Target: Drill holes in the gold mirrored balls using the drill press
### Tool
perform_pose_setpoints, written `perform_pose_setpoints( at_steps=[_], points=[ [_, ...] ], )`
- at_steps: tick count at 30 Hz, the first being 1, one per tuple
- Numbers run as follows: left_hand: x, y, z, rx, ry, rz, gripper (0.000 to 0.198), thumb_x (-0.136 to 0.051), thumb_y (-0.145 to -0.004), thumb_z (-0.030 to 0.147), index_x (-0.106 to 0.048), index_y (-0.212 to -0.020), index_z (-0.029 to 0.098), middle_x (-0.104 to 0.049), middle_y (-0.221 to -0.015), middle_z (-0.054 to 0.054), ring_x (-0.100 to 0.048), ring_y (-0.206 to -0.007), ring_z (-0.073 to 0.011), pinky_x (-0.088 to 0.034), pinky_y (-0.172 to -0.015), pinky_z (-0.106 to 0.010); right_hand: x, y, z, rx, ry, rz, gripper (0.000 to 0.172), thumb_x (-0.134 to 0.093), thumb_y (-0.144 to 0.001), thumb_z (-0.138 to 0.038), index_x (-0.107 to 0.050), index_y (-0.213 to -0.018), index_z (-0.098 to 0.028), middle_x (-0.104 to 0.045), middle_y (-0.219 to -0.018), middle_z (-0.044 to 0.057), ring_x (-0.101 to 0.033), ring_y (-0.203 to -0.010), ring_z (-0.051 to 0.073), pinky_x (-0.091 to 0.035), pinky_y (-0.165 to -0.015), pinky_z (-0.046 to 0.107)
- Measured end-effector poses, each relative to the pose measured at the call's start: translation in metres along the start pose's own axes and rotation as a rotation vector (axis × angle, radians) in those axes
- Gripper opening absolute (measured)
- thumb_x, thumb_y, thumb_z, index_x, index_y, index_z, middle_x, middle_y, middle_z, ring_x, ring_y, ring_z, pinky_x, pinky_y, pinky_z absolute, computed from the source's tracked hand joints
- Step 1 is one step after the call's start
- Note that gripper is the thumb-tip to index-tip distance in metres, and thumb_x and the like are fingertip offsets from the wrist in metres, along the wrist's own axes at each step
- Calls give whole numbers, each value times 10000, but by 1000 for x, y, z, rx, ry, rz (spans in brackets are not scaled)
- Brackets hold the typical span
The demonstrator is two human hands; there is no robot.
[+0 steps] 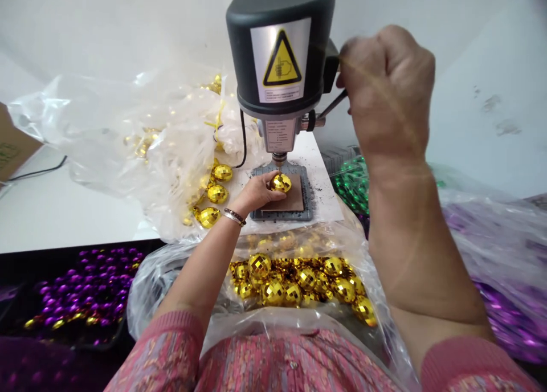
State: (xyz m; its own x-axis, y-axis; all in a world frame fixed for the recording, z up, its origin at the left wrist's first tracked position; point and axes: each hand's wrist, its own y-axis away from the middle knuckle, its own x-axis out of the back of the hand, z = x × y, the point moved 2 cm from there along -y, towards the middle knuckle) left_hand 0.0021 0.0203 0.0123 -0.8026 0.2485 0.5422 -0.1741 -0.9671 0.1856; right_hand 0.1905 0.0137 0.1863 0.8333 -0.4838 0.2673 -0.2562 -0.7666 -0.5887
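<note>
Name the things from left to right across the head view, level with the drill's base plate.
cardboard box → gold faceted baubles → left hand → held gold bauble → green bead strands → right forearm

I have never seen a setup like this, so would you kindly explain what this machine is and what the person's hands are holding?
This picture comes from a camera worn on the person's head, looking forward and down at their hands. The machine is a small bench drill, with a thin bit pointing downward. The left hand holds a faceted gold ball beneath the bit, above a brown pad on the drill's grey base. The right hand grips a lever at the drill's side. More gold balls lie in a clear plastic bag in front of the person. Purple beads lie to the lower left, and green beads lie to the right.
</note>
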Motion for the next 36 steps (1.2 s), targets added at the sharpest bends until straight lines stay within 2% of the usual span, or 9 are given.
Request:
perform_pose_setpoints(
  at_steps=[3, 7, 10, 16, 21, 25, 29, 36],
  points=[
    [-3, -3, -6, -28, 21, -4, 810, -855, -655, 232, -622, -1425, 141, -771, -1038, -59, -682, -921, -214, -531, -889, -316, 8, 28, 7, 98, 45, 9, 302, -528, -908, -217, -366, -655, -191, -366, -606, -54, -317, -593, 48, -287, -628, 250],
    [-5, -7, -14, -79, 57, -9, 790, -855, -639, 267, -646, -1395, 169, -767, -1114, -72, -692, -1006, -246, -533, -935, -350, 11, 60, 21, 186, 75, 21, 179, -490, -899, -225, -491, -721, -206, -500, -643, -41, -434, -611, 73, -370, -649, 252],
    [-5, -7, -15, -79, 61, -16, 786, -848, -646, 290, -645, -1397, 177, -769, -1124, -66, -695, -1027, -257, -530, -952, -359, 8, 75, 31, 246, 84, 7, 193, -465, -925, -244, -606, -796, -219, -609, -732, -12, -539, -675, 93, -440, -673, 260],
    [-6, -5, -14, -77, 59, -5, 796, -843, -659, 273, -628, -1420, 184, -750, -1227, -74, -684, -1097, -261, -503, -1014, -361, 1, 84, 49, 322, 96, 79, 228, -459, -958, -288, -647, -846, -224, -653, -792, 16, -611, -730, 113, -502, -703, 271],
    [-8, -4, -15, -63, 44, -20, 829, -829, -686, 287, -584, -1465, 148, -757, -1198, -87, -689, -1070, -264, -514, -977, -361, -5, 90, 60, 331, 63, 134, 260, -453, -970, -353, -653, -855, -235, -655, -769, 5, -612, -695, 123, -493, -675, 286],
    [-8, -4, -16, -81, 62, -19, 800, -837, -678, 290, -614, -1435, 162, -774, -1111, -63, -700, -996, -251, -529, -929, -343, -9, 93, 63, 326, 37, 180, 277, -452, -974, -358, -653, -846, -216, -654, -768, 2, -590, -670, 110, -476, -664, 274],
    [-9, -2, -15, -82, 55, -10, 767, -831, -699, 287, -619, -1429, 186, -774, -1089, -35, -698, -966, -227, -533, -925, -324, -11, 95, 67, 311, 13, 185, 301, -446, -981, -349, -661, -856, -179, -634, -760, 9, -565, -662, 94, -479, -672, 254],
    [-8, 1, -13, -66, 34, -2, 756, -827, -722, 256, -605, -1441, 187, -766, -1171, -34, -691, -1045, -212, -520, -980, -301, -19, 108, 80, 294, -39, 178, 307, -444, -987, -339, -648, -835, -166, -636, -772, 17, -572, -683, 86, -466, -665, 241]
  ],
)
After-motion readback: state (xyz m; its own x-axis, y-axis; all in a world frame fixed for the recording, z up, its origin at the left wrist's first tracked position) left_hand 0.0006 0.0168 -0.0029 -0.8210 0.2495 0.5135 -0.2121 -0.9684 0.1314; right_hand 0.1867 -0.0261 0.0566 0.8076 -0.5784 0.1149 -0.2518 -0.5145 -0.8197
